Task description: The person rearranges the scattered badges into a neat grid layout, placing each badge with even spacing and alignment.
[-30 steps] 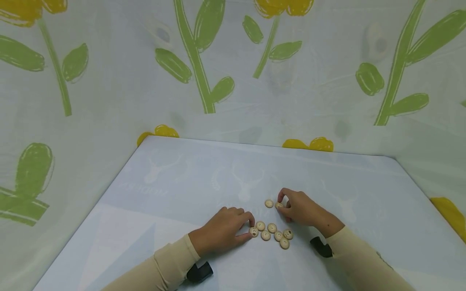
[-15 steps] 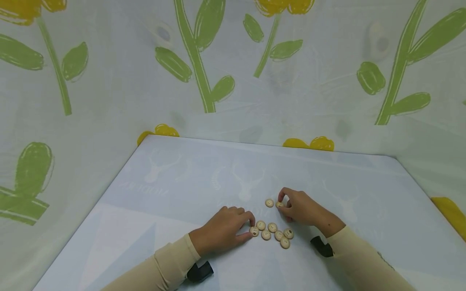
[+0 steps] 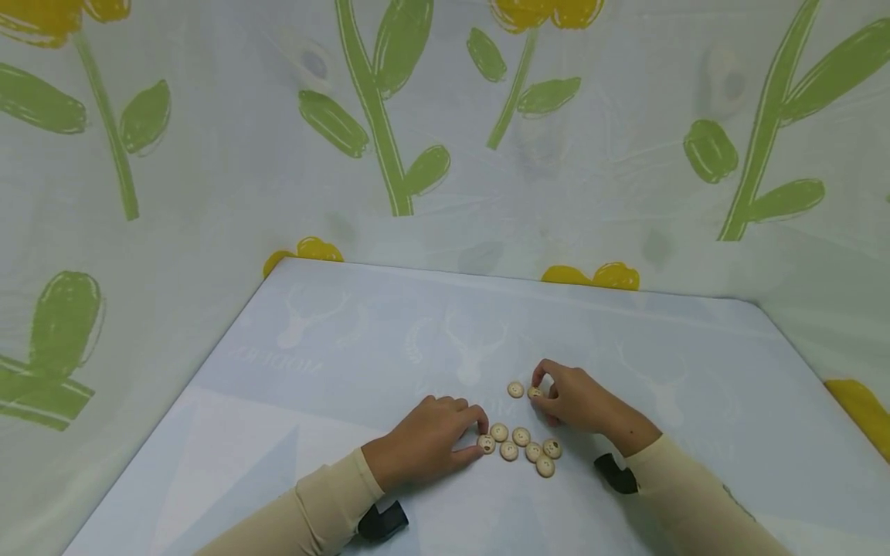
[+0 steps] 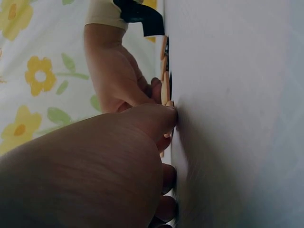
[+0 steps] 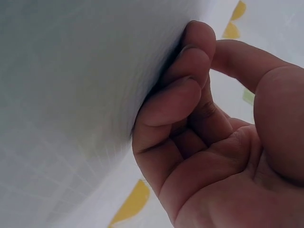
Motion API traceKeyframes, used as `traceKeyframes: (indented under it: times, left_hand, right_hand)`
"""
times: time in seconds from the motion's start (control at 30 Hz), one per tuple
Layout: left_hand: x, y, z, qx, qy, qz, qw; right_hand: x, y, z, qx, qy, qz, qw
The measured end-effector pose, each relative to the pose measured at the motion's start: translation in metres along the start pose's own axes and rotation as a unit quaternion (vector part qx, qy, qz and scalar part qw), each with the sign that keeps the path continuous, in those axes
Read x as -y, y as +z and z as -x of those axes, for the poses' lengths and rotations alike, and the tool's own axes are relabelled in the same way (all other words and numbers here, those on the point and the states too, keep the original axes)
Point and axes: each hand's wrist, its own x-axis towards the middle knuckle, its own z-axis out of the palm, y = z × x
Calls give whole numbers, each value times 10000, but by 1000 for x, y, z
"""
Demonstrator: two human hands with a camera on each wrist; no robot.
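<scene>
Between the thumb and index finger of my left hand is a round, pale wooden button lying on the table. Farther back, my right hand pinches another wooden button, partly covered by its fingers. A single button lies just left of that one. Several more buttons form a loose group right of the left hand, some touching; one has a dark spot. In the right wrist view the other fingers are curled against the tabletop, and no button shows there.
The pale table has faint deer-head prints and a straight back edge. Behind it hangs a white cloth with green stems and yellow flowers. A black strap piece sits under the left wrist, another under the right.
</scene>
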Motion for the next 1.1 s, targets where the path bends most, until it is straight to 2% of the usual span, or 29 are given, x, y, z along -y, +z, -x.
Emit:
traceKeyframes:
  times: [0.27,0.4,0.57,1.1]
  left_hand:
    - [-1,2,-1,72,8,-7,10000]
    - [-2,2,0,70,4,-18,10000]
    - [-1,3,0,70,16,-42,10000]
    - [0,0,0,-8,3,-67,10000]
  right_hand:
    - [-6,-2,8,107,-280,-260,9992]
    - [-8,-2,12,188,-281,-420,9985]
    - [-11,-1,17,248,-389,-404,9981]
    - [-17,-6,24,360,-1385,-346,9891]
